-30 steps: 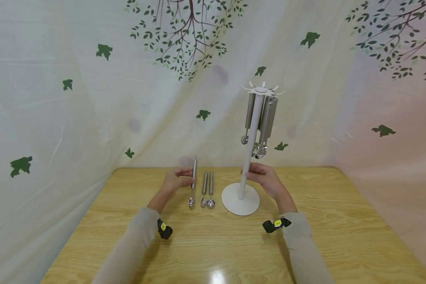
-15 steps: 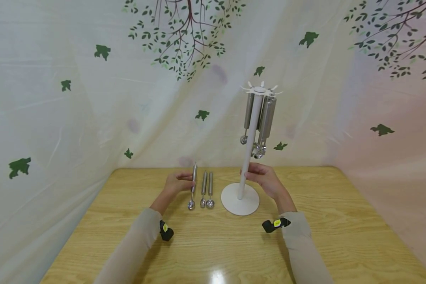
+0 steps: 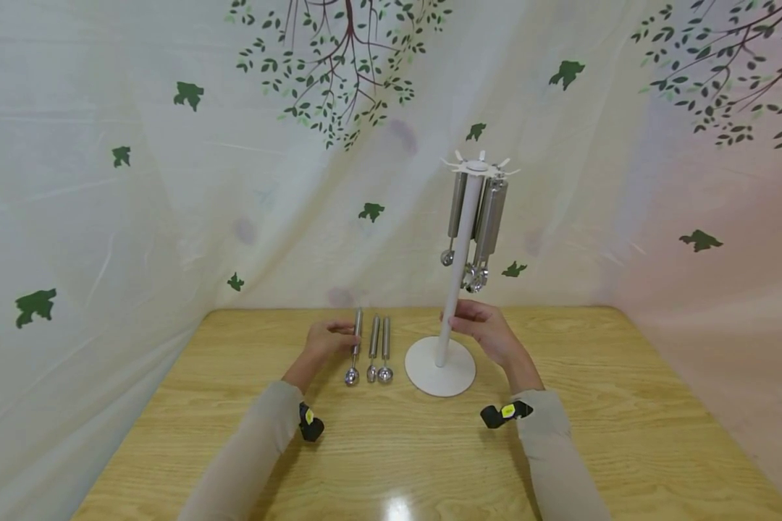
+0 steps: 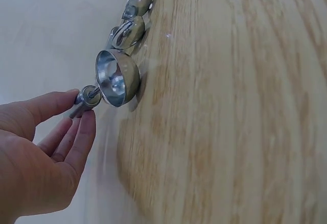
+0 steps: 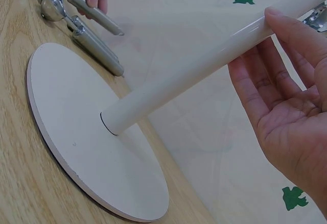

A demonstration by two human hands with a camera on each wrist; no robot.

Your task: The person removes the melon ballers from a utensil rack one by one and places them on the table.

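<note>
My left hand point(image 3: 326, 341) pinches the steel handle of a melon baller point(image 3: 357, 336) between thumb and fingers. In the left wrist view its round hollow bowl point(image 4: 117, 78) is down at the tabletop, and the fingers are around the near end of the handle. Just right of it, two more melon ballers point(image 3: 373, 339) lie side by side, bowls toward me. My right hand point(image 3: 489, 334) grips the lower pole of a white stand point(image 3: 464, 239), thumb on one side, fingers on the other. Several steel-handled utensils point(image 3: 493, 217) hang from the stand's hooked top.
The stand's round white base point(image 3: 420, 373) rests on the wooden table point(image 3: 391, 449), right of the loose melon ballers. Close behind the table's far edge hangs a pale cloth point(image 3: 287, 217) printed with branches and green leaf shapes.
The handle end of the held melon baller has come down toward the table, and my left hand has lowered slightly with it. My right hand stays on the pole.
</note>
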